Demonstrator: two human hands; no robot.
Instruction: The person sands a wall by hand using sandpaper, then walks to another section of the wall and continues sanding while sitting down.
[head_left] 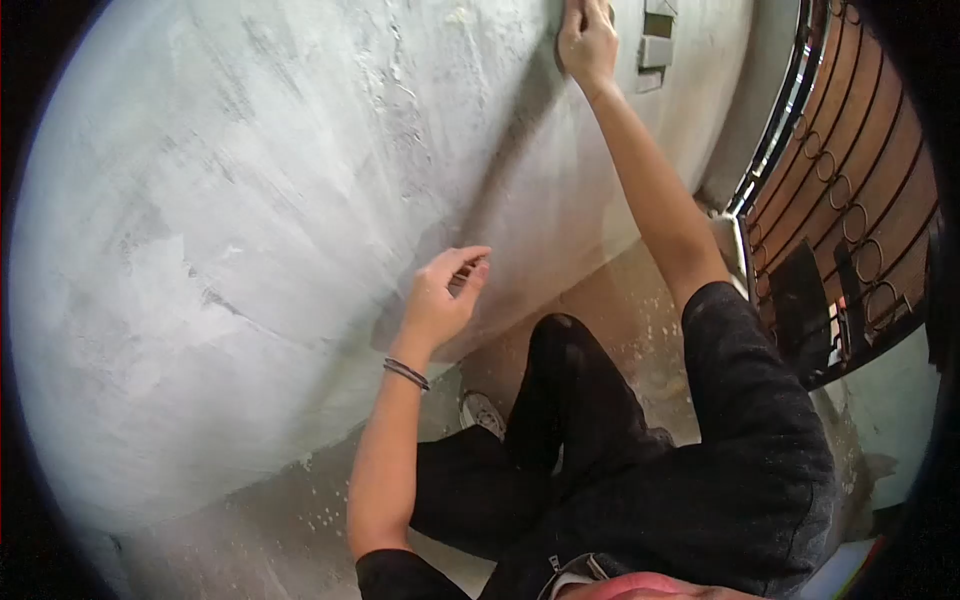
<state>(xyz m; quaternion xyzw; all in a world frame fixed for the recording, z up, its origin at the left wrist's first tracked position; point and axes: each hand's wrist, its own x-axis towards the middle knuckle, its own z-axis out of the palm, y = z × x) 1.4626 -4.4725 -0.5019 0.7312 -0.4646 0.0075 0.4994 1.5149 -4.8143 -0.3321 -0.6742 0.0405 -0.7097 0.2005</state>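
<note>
While the grey plastered wall (250,200) fills most of the view, a ringed metal grille (850,200) stands at its right end. High on the wall the right hand (588,45) presses flat, grip unclear; lower, just off it, the left hand (445,295) hangs loosely curled, empty.

1. There is a single view, from a camera worn on the head. It looks steeply down along the person's own body through a fisheye lens with a dark round border.
2. It sits close to the plastered wall (200,250), which fills the frame from 7 to 12 o'clock.
3. The left hand (440,300) lies near centre. The right hand (587,40) is cropped at the 12 o'clock edge.
4. A metal gate (850,200) curves past 3 o'clock, and the floor (280,520) shows toward 6.
</note>
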